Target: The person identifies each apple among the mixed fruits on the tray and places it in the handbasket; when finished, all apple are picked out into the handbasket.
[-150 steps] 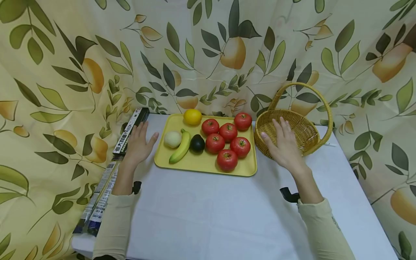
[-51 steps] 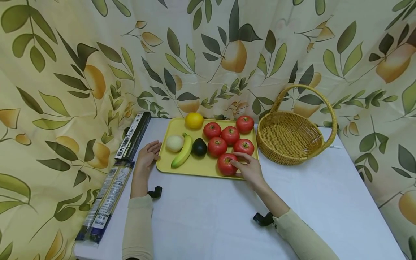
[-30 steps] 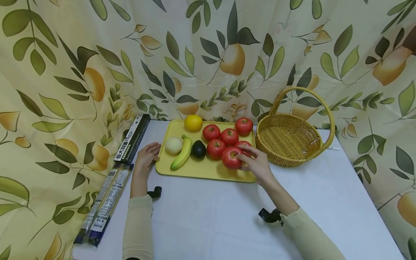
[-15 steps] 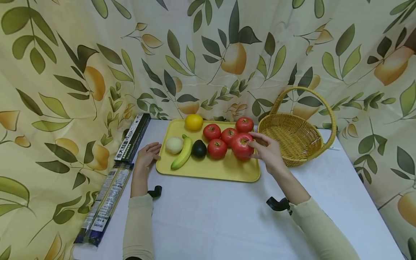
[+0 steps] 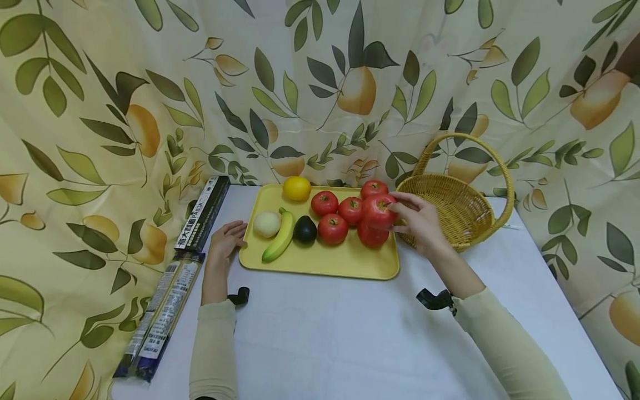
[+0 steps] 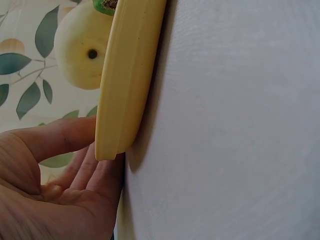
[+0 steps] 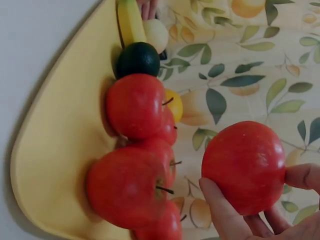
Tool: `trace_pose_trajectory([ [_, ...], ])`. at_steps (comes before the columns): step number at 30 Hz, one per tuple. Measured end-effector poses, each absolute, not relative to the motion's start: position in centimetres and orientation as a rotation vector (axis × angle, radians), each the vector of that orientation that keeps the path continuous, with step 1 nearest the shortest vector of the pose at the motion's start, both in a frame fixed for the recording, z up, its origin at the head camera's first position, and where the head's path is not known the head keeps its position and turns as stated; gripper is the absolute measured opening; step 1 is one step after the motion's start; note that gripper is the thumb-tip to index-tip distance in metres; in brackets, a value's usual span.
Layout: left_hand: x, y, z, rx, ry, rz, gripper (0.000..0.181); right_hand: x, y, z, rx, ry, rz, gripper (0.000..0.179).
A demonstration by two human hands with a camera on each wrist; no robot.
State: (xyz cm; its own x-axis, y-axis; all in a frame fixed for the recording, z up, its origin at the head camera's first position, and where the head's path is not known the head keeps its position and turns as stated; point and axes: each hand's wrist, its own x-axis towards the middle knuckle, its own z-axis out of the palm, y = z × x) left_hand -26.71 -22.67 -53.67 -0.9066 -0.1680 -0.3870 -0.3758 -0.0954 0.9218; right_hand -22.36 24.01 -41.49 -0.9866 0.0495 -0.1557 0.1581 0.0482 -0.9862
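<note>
Lifting a red apple [image 5: 378, 210] clear of the yellow tray [image 5: 320, 265], the right hand [image 5: 420, 225] pinches it between curled fingers and thumb, above the tray's right edge and just beside the wicker basket [image 5: 452, 208]. The left hand [image 5: 225, 240] rests with relaxed fingers against the tray's left edge, steadying it. The carry looks underway; the next move likely calls for clearing the basket's rim.
</note>
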Motion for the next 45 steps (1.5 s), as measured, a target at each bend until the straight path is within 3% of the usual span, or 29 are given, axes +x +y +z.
trace_pose_trajectory([
  [19, -26.4, -22.7, -53.8, -0.611, 2.002, 2.107, 0.078, -24.6, 26.4, -39.5, 0.313, 2.145, -2.161, 0.049],
  [45, -26.6, -22.8, -53.9, -0.622, 1.973, 2.123, 0.078, -29.0, 29.3, -40.3, 0.556, 2.16, -2.136, 0.043],
])
